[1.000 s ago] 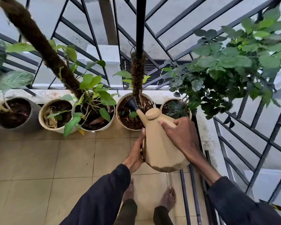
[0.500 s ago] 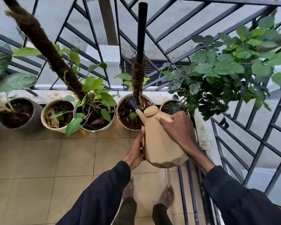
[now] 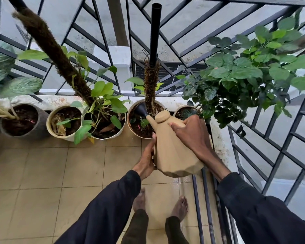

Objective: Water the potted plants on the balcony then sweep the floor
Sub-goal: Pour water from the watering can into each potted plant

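Nearest the camera, 2 bare feet (image 3: 158, 206) stand on the tiled balcony floor (image 3: 42, 173), with 2 dark sleeves reaching forward above them. The left hand (image 3: 145, 162) lies against the lower side of the tan watering can (image 3: 174, 155), its fingers (image 3: 152, 143) fairly straight and pressed flat to the wall as a prop. The right hand (image 3: 192, 132) comes over the top of the can with its fingers curled down round what I take to be the handle, which the hand hides. The can hangs in the air over the floor, tipped forward, its black rose (image 3: 142, 110) inside the rim of the moss-pole pot (image 3: 128, 124) and just above the soil. Whether water is running I cannot tell.

The step in hand looks like watering, at the 4th pot of 5 counting from the left. Beyond the can's right shoulder sits the corner pot (image 3: 180, 110) under the bushy plant (image 3: 253, 71). To the left stand the pothos pot (image 3: 121, 132), the cream pot (image 3: 49, 120) and the grey pot (image 3: 38, 124), all against the low kerb below the railing (image 3: 183, 41).

The next move probably calls for levelling the can, then swinging the rose to a neighbouring pot without catching the pole (image 3: 151, 81) or the leaves. Sweeping seems not yet begun.
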